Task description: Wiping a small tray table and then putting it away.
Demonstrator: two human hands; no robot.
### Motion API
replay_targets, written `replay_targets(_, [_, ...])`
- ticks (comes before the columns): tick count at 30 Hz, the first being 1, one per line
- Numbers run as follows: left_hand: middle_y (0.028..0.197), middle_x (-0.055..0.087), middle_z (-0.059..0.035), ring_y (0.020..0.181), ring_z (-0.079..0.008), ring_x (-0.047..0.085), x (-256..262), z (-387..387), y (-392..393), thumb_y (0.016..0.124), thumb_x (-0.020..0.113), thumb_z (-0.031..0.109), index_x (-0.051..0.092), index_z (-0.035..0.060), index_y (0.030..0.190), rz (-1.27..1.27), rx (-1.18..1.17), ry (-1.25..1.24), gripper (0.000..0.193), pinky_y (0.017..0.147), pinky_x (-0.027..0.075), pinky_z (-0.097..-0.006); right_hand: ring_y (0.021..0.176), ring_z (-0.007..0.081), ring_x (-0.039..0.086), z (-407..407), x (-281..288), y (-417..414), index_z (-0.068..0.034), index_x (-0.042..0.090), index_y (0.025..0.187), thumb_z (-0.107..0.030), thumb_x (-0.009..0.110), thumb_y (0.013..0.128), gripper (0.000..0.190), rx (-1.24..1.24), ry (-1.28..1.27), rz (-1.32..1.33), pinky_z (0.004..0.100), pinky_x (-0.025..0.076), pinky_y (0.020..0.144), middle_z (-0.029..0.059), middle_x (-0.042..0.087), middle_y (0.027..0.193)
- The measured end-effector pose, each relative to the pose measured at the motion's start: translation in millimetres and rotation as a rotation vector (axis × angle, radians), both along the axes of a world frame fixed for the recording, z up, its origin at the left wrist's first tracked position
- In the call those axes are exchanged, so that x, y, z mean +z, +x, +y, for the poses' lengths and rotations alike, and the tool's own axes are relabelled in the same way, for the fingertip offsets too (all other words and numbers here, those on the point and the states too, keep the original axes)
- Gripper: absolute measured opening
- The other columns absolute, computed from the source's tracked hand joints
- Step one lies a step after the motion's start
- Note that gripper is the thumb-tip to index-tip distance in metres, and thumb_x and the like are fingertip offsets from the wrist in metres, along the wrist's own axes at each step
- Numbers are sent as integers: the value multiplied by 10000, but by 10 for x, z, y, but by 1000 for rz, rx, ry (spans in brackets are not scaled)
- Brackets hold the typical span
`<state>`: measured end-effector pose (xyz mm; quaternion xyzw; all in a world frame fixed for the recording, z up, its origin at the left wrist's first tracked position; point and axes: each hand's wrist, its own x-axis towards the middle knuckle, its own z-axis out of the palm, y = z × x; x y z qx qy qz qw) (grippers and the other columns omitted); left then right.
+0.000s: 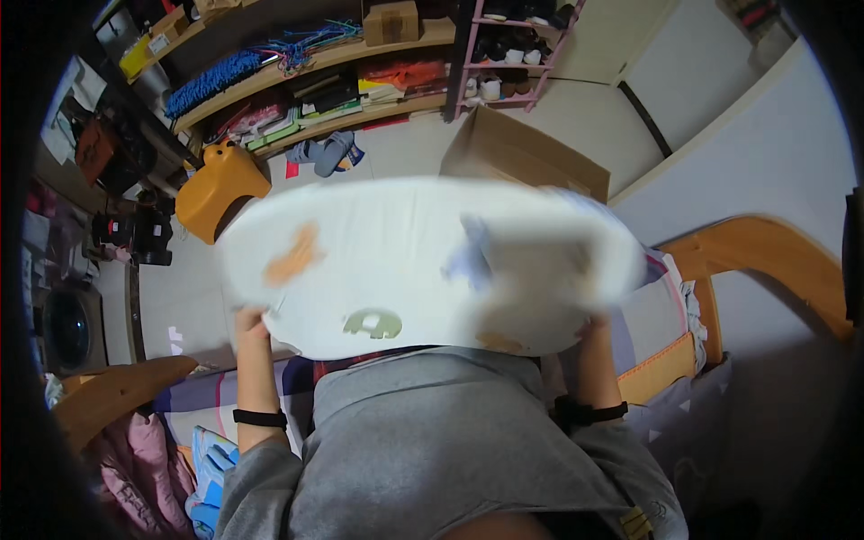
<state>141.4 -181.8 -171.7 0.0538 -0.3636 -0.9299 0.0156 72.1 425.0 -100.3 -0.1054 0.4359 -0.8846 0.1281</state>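
A white cloth (391, 256) with orange, blue and green animal prints spreads out in front of my grey top (418, 439). It bulges into a broad oval and is blurred, as if moving. My left hand (252, 322) grips its left side near the lower corner, with the fingers partly hidden by the fabric. At the opposite side, my right hand (595, 325) holds the right edge, mostly behind the cloth and blurred. A dark shadow falls over the cloth's right half. Both wrists carry black bands.
Beyond the cloth stand an open cardboard box (526, 148), an orange plastic stool (219, 185) and grey slippers (327, 152). Shelves (324, 64) and a pink shoe rack (506, 65) line the back. Wooden bed ends (125, 391) flank the bedding (641, 331).
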Motion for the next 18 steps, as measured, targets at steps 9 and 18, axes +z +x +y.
replay_targets(9, [1076, 718, -159, 1069, -322, 674, 359, 274, -297, 914, 747, 217, 640, -7, 1238, -156, -58, -51, 409, 936, 551, -431, 651, 170, 516, -49, 7, 91, -49, 651, 1151, -280, 617, 986, 286, -357, 229, -426, 344, 424, 596, 26, 597, 793])
replay_targets(18, [1386, 551, -240, 1327, -337, 510, 202, 512, -419, 907, 717, 126, 303, 33, 1556, -537, 323, -1030, 775, 1128, 384, -459, 905, 162, 616, -71, -328, -109, -1, 533, 1386, -379, 648, 981, 566, -281, 806, -377, 302, 490, 880, 55, 635, 1036])
